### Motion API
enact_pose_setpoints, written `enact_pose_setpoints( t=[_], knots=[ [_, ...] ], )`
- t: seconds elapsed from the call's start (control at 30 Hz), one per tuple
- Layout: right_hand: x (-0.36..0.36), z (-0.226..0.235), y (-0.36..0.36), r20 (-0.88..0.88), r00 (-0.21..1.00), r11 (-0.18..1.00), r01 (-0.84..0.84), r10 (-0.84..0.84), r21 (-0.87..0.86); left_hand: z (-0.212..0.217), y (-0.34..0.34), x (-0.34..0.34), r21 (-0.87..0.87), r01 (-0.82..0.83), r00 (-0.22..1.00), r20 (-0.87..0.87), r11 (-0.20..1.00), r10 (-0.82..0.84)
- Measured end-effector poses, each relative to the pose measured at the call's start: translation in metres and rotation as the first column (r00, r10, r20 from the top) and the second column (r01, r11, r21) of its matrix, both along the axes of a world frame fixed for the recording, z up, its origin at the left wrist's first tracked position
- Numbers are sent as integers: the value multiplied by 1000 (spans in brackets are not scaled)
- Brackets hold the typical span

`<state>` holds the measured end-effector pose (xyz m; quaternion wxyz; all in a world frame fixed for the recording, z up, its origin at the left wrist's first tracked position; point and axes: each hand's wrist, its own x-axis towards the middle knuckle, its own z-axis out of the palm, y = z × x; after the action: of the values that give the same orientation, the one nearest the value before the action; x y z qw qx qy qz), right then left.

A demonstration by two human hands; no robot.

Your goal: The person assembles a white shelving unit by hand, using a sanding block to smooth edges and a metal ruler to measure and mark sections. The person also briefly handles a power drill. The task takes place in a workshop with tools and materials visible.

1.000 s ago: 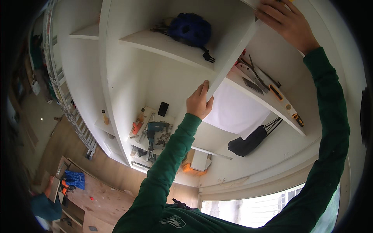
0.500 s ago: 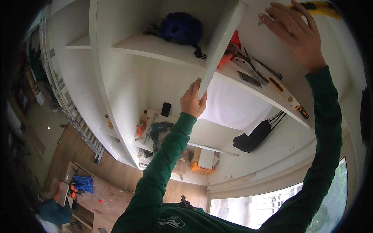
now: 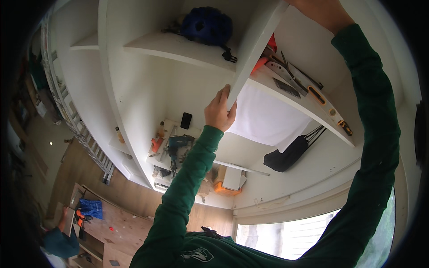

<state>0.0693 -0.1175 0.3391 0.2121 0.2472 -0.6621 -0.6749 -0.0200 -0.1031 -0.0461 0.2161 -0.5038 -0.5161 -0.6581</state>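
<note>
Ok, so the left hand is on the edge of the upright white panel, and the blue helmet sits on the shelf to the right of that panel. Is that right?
Not quite: the blue helmet sits on the shelf to the left of the upright white panel, as the head view shows. The left hand is on the panel's edge.

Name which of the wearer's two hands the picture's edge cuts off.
The right hand: it runs past the upper edge. The left hand, lower, gripping the white upright panel, lies inside the picture.
</note>
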Motion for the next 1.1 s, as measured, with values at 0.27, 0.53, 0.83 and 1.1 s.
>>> enact_pose_setpoints(
  t=[0.27,0.53,0.83,1.1],
  knots=[
    [38,-1,11,-10,999,997,42,-41,59,-2,1,0,-23,28,1000,6,999,-28],
    [110,-5,19,-33,994,991,106,-104,81,-1,2,2,2,42,998,39,999,-42],
    [10,-4,12,18,987,984,-160,159,75,0,2,2,20,18,1000,12,1000,-19],
    [4,0,20,26,995,992,-100,98,74,-1,4,0,39,-8,1000,-18,999,8]
  ],
)
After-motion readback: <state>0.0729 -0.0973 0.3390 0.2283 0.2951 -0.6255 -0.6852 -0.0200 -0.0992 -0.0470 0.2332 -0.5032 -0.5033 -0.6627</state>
